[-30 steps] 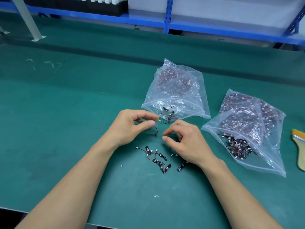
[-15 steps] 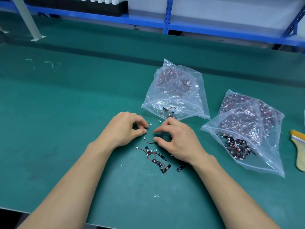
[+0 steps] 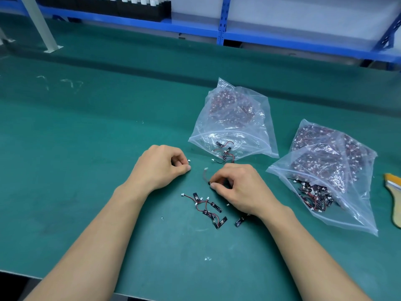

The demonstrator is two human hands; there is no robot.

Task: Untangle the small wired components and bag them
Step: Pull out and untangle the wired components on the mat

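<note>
My left hand [image 3: 159,168] rests on the green mat with its fingers curled, and a small white connector [image 3: 188,161] sticks out at the pinched fingertips. My right hand [image 3: 243,187] pinches the black end of a wired component [image 3: 204,175], whose red wire curves up to a white plug. Between my wrists lies a loose tangle of several wired components [image 3: 208,208], with one more [image 3: 239,221] under my right wrist. An open clear bag [image 3: 249,140] just beyond my hands holds many components, some near its mouth [image 3: 224,149].
Two more clear bags [image 3: 338,192] full of components lie overlapped to the right. A brush with a wooden handle [image 3: 393,196] sits at the right edge. A blue shelf frame [image 3: 221,20] runs along the back. The mat's front edge is close below my forearms.
My hands have drawn apart. The red wire that hung between them is now held by my right hand alone, and my left hand has moved left with a white connector.
</note>
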